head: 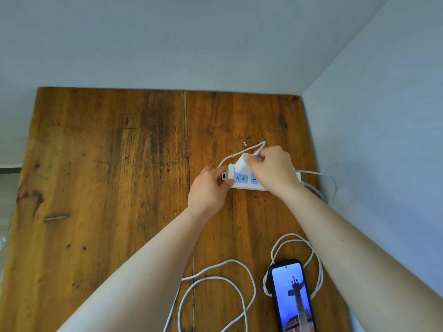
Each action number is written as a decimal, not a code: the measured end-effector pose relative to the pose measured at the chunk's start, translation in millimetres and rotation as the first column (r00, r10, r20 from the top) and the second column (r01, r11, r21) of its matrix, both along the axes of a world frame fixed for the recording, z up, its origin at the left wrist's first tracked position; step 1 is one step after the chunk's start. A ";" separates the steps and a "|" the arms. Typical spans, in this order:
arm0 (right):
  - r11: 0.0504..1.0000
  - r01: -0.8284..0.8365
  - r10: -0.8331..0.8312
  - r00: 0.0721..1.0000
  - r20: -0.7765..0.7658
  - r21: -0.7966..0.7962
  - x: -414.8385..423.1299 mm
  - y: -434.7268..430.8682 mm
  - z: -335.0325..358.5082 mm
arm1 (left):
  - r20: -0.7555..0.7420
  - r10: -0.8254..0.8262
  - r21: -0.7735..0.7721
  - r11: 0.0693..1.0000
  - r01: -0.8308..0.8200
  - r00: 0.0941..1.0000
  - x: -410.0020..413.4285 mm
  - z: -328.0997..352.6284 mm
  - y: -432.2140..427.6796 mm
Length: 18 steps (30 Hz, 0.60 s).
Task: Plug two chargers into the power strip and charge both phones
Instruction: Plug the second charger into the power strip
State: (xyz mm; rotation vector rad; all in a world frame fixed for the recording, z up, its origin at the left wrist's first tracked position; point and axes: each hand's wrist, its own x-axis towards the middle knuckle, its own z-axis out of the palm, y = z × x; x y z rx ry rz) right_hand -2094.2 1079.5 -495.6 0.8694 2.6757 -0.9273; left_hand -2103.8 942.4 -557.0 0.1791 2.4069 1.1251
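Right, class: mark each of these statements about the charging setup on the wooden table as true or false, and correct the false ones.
1. The left hand steadies the end of the power strip. True.
2. The right hand grips a white charger at the strip. True.
3. The phone has a dark, switched-off screen. False: its screen is lit, showing a picture.
4. The strip's red indicator light is glowing. True.
5. The phone lies at the table's far left. False: it lies near right, by the white cable loops.
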 end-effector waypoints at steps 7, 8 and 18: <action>0.999 -0.035 0.034 0.998 -0.059 -0.017 9.2 -3.1 0.4 | 0.023 0.039 0.018 0.999 -0.039 0.999 -1.1 -6.1 -0.8; 0.999 -0.031 0.030 0.997 -0.067 -0.011 12.7 -5.8 -1.6 | 0.022 0.043 0.020 0.999 -0.044 0.999 -1.4 -6.6 -0.5; 1.000 0.025 -0.025 0.997 -0.069 0.001 21.0 -13.7 -9.2 | 0.031 0.065 0.007 0.998 -0.066 0.997 2.3 -5.0 1.2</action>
